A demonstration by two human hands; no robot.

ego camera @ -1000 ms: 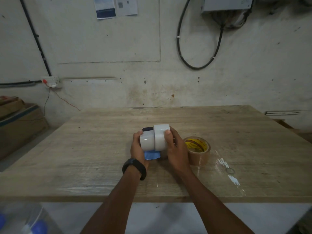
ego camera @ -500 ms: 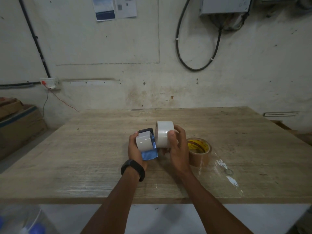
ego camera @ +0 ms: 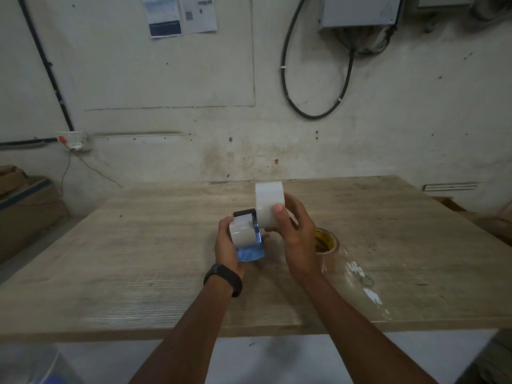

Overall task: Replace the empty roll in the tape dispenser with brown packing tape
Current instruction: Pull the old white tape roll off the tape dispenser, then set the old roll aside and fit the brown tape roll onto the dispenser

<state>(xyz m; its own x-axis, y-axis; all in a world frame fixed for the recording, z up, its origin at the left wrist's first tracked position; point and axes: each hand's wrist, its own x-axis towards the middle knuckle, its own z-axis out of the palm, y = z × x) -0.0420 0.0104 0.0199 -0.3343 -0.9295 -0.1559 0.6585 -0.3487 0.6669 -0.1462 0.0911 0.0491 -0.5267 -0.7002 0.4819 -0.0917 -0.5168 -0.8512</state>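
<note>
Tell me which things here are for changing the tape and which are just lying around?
For the job:
- tape dispenser, in the left hand
- white roll, in the right hand
- brown packing tape, flat on the table

Just lying about:
- clear tape scraps stuck to the table
- cardboard box on the floor
- papers on the wall
- black cable

A worn wooden table (ego camera: 138, 259) spreads beneath the fingers (ego camera: 278, 210). Far beyond them a black cable (ego camera: 313, 116) loops down the stained wall (ego camera: 166, 79). Cardboard boxes (ego camera: 27, 206) sit well to their left.
</note>
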